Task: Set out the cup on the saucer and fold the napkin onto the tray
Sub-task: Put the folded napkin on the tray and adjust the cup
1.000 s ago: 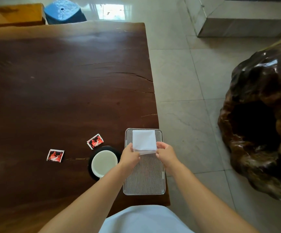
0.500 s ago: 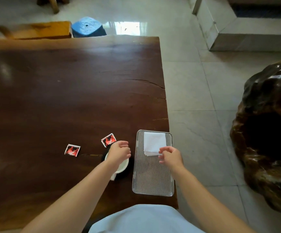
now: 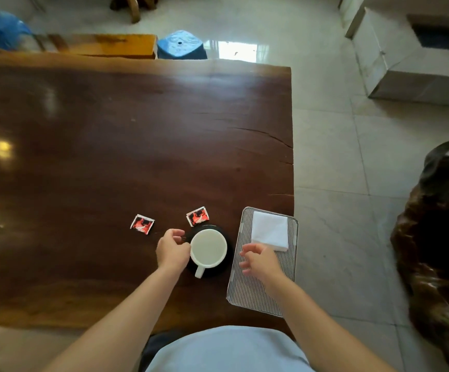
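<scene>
A white cup (image 3: pixel 208 248) stands upright on a black saucer (image 3: pixel 228 260), its handle pointing toward me. My left hand (image 3: pixel 172 251) rests against the cup's left side, fingers curled, thumb near the saucer's far rim; whether it grips the cup I cannot tell. A white napkin (image 3: pixel 270 233), folded into a square, lies on the far end of the ribbed metal tray (image 3: pixel 250 294). My right hand (image 3: pixel 261 260) hovers over the tray's left part, fingers apart, holding nothing, just short of the napkin.
Two small red sachets (image 3: pixel 142 224) (image 3: pixel 197 216) lie on the dark wooden table (image 3: pixel 110 143) beyond the cup. The tray sits at the table's right edge (image 3: pixel 293 183). A blue stool (image 3: pixel 181 45) stands past the far edge; a dark carved stump (image 3: pixel 438 237) is on the right.
Both hands left the napkin, which now lies on the tray. My left hand went to the cup and now sits at its left side. My right hand drew back and opened.
</scene>
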A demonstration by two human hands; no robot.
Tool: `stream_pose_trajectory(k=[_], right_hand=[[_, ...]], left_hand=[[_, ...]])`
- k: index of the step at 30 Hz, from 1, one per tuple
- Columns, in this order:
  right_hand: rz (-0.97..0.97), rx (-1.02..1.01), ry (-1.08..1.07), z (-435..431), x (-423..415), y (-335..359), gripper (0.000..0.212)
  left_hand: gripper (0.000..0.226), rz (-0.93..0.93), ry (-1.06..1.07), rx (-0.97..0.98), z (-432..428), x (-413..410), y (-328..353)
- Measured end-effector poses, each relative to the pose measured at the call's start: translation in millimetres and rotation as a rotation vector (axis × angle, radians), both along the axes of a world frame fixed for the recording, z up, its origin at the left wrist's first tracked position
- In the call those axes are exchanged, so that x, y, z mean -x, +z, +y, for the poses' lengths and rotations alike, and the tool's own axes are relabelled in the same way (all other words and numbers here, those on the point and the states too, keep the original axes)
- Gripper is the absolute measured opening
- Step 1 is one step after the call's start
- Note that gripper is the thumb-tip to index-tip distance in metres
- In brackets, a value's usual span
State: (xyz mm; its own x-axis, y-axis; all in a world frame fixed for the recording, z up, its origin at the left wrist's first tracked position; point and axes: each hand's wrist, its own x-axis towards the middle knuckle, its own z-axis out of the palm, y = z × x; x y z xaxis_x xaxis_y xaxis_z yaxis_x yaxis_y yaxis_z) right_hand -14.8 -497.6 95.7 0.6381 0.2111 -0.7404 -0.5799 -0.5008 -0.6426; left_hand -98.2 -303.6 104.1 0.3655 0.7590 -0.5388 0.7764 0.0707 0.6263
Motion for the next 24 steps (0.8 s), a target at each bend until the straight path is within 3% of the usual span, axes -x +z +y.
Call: stream_pose_trajectory(k=[5,11,24], right_hand=[[0.004,0.021,0.088,14.4,3.4,-1.1,0.040],[0.144,-0.004,0.132,32.1,6.8,-0.3,0.059],[0.164,0.095,0.200,64.5,0.5,-14.1,0.061]], left_hand=[[0.046,0.054,-0.074,0.017,-0.4,12.5,-8.3],[0.066,0.048,-0.135,0.257,0.1,11.5,-18.9],[0.063,0.057,-0.185,0.372,9.1,-3.5,-36.7]])
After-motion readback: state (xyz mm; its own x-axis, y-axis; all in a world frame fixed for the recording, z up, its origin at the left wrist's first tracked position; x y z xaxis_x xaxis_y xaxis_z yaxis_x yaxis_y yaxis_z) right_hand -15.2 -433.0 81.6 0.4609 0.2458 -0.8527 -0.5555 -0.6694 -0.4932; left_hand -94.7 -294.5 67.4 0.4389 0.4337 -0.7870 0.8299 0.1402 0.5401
